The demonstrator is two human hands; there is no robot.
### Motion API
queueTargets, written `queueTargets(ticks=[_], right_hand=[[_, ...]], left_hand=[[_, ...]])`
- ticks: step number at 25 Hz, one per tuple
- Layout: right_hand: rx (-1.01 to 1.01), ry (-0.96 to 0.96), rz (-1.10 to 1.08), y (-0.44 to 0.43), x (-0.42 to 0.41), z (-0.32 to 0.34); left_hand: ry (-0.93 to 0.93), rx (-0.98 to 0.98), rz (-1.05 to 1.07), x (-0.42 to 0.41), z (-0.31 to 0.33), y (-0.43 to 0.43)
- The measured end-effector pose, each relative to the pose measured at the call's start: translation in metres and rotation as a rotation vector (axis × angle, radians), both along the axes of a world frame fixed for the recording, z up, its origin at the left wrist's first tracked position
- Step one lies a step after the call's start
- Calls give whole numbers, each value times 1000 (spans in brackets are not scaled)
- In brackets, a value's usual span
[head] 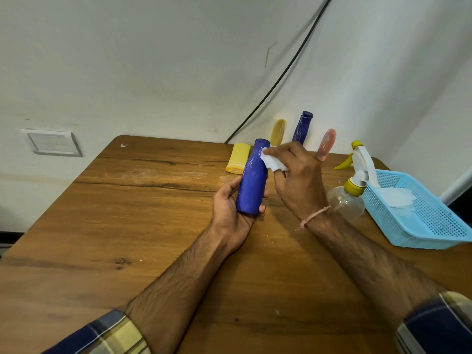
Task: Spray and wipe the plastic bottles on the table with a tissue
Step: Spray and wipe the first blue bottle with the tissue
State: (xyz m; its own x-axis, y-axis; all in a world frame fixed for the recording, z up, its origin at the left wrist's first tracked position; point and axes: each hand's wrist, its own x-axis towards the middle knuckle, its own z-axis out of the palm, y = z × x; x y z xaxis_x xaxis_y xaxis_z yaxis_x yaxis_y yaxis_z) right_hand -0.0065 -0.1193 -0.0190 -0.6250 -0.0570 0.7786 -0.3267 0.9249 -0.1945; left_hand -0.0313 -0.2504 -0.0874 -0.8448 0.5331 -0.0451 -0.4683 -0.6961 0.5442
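My left hand grips the lower half of a blue plastic bottle, holding it upright and slightly tilted above the wooden table. My right hand presses a folded white tissue against the bottle's neck and shoulder. A clear spray bottle with a yellow collar and white trigger stands just right of my right wrist. Near the far edge are a yellow bottle lying flat, an upright yellow bottle, a second blue bottle and a pink bottle.
A light blue mesh basket with white tissues in it sits at the table's right edge. A yellow sprayer nozzle lies behind the spray bottle. A black cable runs down the wall to the table's back edge.
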Motion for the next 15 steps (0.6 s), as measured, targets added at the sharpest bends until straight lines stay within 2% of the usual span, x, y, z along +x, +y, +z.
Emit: queueTargets(ticks=[2, 6, 11, 15], right_hand=[[24, -33, 20, -9, -3, 0], [235, -202, 88, -3, 25, -22], [188, -35, 25, 3, -12, 16], [316, -149, 63, -6, 6, -9]], left_hand=[[0, -10, 1, 1, 1, -1], [2, 10, 1, 1, 1, -1], [26, -74, 38, 5, 3, 0], [21, -67, 64, 5, 4, 1]])
